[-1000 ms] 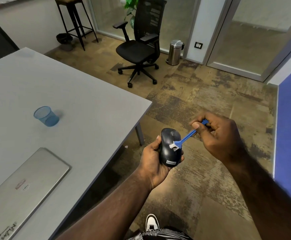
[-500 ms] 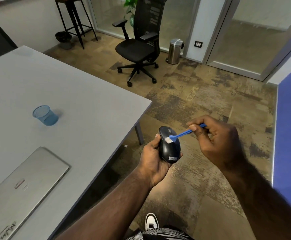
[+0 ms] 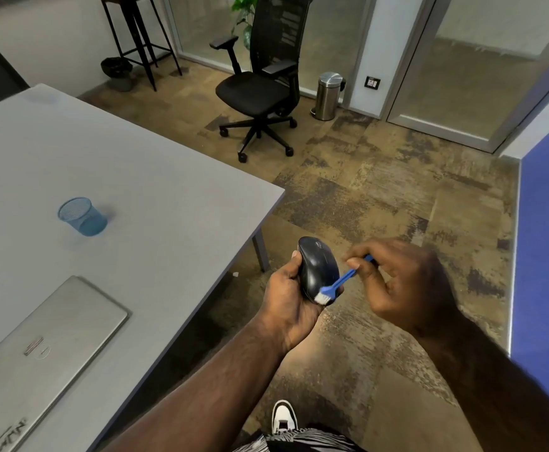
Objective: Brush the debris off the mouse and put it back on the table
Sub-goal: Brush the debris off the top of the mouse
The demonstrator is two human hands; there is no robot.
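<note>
A black computer mouse (image 3: 315, 262) sits upright in my left hand (image 3: 288, 298), held out over the floor, right of the table's corner. My right hand (image 3: 400, 282) pinches the blue handle of a small brush (image 3: 341, 282). Its white bristles press on the near, lower end of the mouse. The grey table (image 3: 155, 203) lies to the left, apart from both hands.
On the table stand a blue mesh cup (image 3: 82, 216) and a closed silver laptop (image 3: 38, 347). A black office chair (image 3: 260, 83), a steel bin (image 3: 328, 96) and a tall stool (image 3: 136, 34) are farther back. A blue partition (image 3: 547, 243) runs along the right.
The brush head has slid down the mouse from near the wheel end to the near end. My right hand has dropped and looks motion-blurred. The mouse stays in my left hand.
</note>
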